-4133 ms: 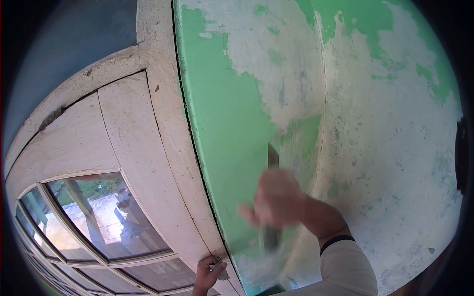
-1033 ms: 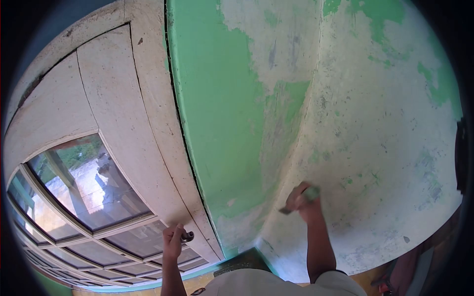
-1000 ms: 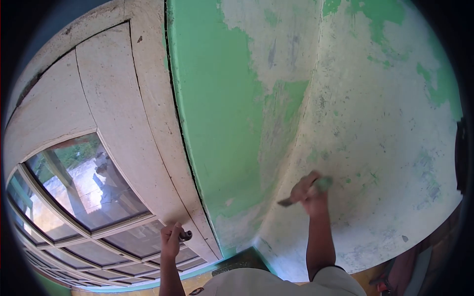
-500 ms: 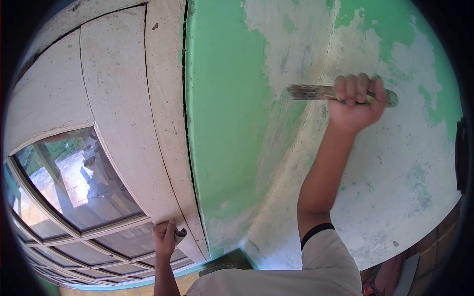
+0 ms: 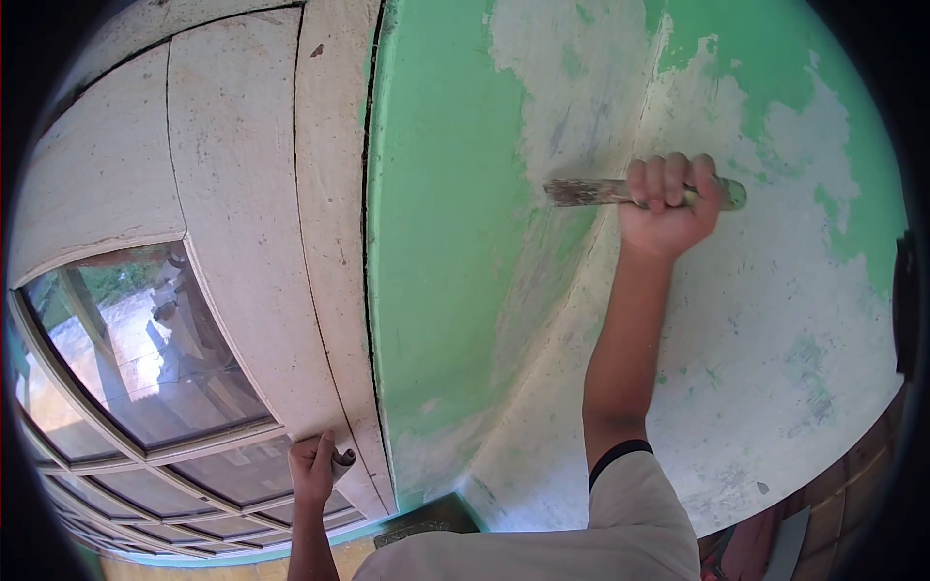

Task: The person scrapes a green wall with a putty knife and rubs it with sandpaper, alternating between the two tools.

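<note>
My right hand [image 5: 670, 208] is wrapped around the handle of a paint scraper [image 5: 586, 192], raised in front of the wall corner. Its worn, mottled blade points left, with the tip over the edge between green paint and bare patch. The light green handle end sticks out to the right of my fist. Low at the left, my left hand [image 5: 312, 470] is closed on a small rolled-up dark sheet [image 5: 344, 459], whose curled end shows beside the thumb. That hand is close to the white door frame [image 5: 334, 387]. The wall [image 5: 446, 242] has green paint with large pale, stripped areas.
A white wooden door with glass panes [image 5: 145, 339] fills the left side. The right-hand wall [image 5: 736, 407] is mostly pale with green remnants. A dark mat-like piece [image 5: 431, 518] lies at the foot of the corner. Reddish and grey items [image 5: 751, 552] are at the lower right.
My right hand and the scraper have moved left and slightly down along the wall. My left hand, still holding the roll, sits slightly further left in view.
</note>
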`<state>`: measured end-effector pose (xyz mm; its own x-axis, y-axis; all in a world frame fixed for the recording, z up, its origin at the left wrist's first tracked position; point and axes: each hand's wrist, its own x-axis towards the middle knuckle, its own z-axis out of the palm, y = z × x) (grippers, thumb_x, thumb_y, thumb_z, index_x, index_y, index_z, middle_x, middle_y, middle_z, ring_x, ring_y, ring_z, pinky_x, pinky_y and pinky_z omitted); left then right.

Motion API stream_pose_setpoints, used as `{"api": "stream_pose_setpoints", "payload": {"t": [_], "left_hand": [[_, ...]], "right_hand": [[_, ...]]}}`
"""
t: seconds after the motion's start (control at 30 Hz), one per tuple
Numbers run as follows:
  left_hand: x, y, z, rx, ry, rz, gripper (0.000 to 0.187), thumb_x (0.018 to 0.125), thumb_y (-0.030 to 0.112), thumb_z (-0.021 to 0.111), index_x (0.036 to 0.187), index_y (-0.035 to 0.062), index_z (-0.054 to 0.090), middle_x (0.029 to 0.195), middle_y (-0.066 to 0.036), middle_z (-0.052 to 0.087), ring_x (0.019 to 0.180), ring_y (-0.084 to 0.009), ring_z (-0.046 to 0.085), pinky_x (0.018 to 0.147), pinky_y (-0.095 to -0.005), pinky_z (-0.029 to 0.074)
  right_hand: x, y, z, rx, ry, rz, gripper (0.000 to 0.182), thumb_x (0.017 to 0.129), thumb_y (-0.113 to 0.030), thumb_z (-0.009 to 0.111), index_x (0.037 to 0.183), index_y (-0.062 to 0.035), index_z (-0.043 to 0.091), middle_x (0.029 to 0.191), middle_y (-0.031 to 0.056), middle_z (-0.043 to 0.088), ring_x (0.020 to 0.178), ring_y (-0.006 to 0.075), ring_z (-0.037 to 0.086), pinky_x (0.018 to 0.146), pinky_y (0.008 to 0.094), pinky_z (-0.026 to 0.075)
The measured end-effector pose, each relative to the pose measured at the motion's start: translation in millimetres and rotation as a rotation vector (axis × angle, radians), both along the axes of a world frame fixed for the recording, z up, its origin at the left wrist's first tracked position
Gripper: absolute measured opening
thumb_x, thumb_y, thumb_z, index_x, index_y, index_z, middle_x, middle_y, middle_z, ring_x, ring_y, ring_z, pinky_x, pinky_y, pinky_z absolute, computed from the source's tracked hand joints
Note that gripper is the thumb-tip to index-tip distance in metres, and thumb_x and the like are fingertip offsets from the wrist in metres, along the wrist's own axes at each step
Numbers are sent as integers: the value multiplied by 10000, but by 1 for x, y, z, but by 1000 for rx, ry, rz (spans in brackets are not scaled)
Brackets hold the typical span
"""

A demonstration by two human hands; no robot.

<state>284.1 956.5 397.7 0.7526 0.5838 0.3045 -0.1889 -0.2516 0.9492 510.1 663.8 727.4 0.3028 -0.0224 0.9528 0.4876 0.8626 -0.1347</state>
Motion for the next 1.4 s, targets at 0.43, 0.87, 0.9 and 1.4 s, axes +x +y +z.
{"api": "stream_pose_setpoints", "payload": {"t": [0.43, 0.87, 0.9, 1.4], "left_hand": [[0, 0, -3, 5, 20, 25, 444, 914, 162, 563, 509, -2, 485, 452, 20, 423, 442, -42, 353, 417, -265, 270], [-1, 4, -6, -11, 14, -14, 449, 923, 200, 560, 517, 16, 509, 472, 22, 450, 458, -43, 363, 433, -256, 264], [0, 4, -6, 0, -1, -12, 450, 923, 201, 560, 517, 14, 508, 471, 20, 451, 458, -45, 365, 433, -258, 266], [-2, 4, -2, 6, 36, -13, 419, 904, 151, 566, 522, -15, 524, 460, 7, 460, 444, -45, 377, 421, -253, 291]], "right_hand": [[-2, -10, -5, 47, -116, 115, 178, 867, -198, 476, 705, -181, 403, 508, -42, 315, 405, 93, 276, 444, 278, 290], [-2, -2, -19, 84, -40, -25, 208, 872, -188, 468, 685, -173, 378, 514, -46, 338, 413, 81, 276, 433, 265, 277], [-1, -6, -19, 121, -87, 27, 207, 869, -191, 475, 688, -174, 376, 515, -48, 340, 413, 80, 277, 433, 267, 279], [-9, 12, -24, 90, 16, -109, 217, 878, -167, 469, 677, -174, 388, 513, -53, 338, 424, 78, 287, 448, 266, 297]]}}
